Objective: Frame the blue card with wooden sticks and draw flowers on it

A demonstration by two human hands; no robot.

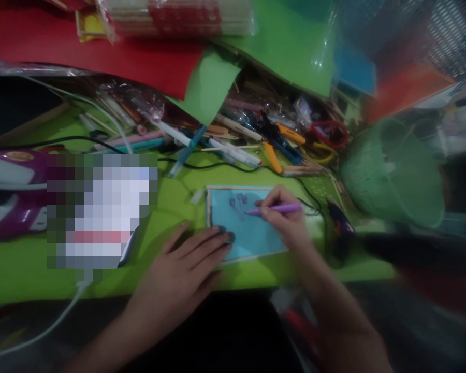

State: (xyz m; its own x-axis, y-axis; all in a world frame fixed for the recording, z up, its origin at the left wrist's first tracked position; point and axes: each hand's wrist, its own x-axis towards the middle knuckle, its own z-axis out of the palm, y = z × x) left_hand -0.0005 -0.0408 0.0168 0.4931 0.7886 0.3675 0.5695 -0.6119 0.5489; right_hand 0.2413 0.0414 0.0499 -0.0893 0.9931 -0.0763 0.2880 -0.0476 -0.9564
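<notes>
A light blue card [252, 235] with a pale frame lies on the green tabletop [19, 269]. Small purple drawings [237, 203] sit near its top edge. My right hand [285, 220] is closed around a purple marker [275, 210], whose tip rests on the card just right of the drawings. My left hand [186, 269] lies flat with fingers stretched out, its fingertips pressing the card's lower left corner.
A heap of pens, sticks, scissors and pliers [256, 137] crowds the table behind the card. A green basket [392, 173] stands at the right, red paper [101, 52] and green paper [287, 41] at the back, a purple appliance [11, 191] at the left. A dark glue gun [339, 220] lies right of the card.
</notes>
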